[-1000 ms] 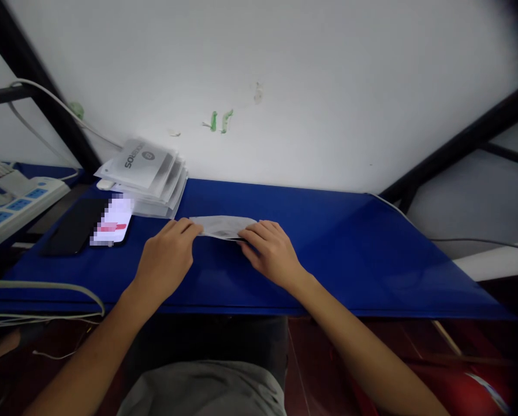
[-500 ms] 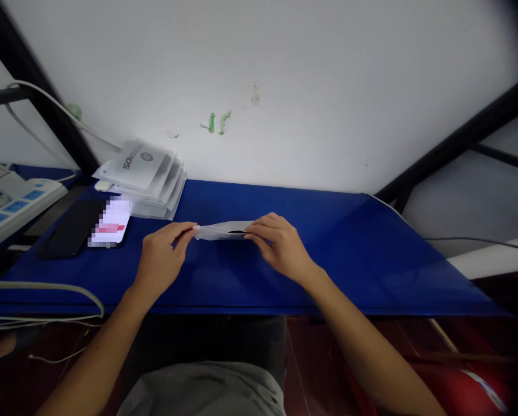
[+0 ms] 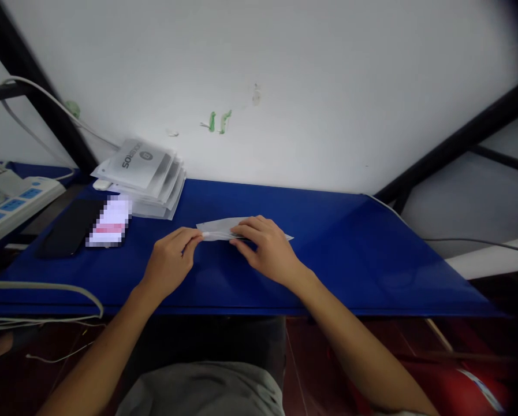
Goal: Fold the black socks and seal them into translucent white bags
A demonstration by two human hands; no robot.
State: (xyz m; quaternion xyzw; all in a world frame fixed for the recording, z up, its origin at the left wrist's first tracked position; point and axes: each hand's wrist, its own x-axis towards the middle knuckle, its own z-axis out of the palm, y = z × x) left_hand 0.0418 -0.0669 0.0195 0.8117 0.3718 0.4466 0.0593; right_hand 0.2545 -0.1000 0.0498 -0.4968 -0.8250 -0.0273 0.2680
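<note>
A frosted, translucent zip bag (image 3: 219, 225) is held just above the blue tabletop, with its long edge facing me. At its left end, my left hand (image 3: 171, 259) pinches a small white part, apparently the zip's slider, between thumb and fingertips. My right hand (image 3: 268, 247) grips the same edge near the middle, thumb below and fingers above. The bag's right corner pokes out beyond that hand. Whether anything lies inside the bag cannot be made out.
A stack of similar printed bags (image 3: 144, 173) stands at the back left against the wall. Nearby lie a black phone (image 3: 70, 228) and a lit phone (image 3: 110, 222). Farther left is a power strip (image 3: 22, 202). White cables (image 3: 46, 286) cross the table's left front edge.
My right hand has slid left along the bag's edge, uncovering its right corner. The dark gap seen earlier in the edge no longer shows. My left hand has shifted slightly right.
</note>
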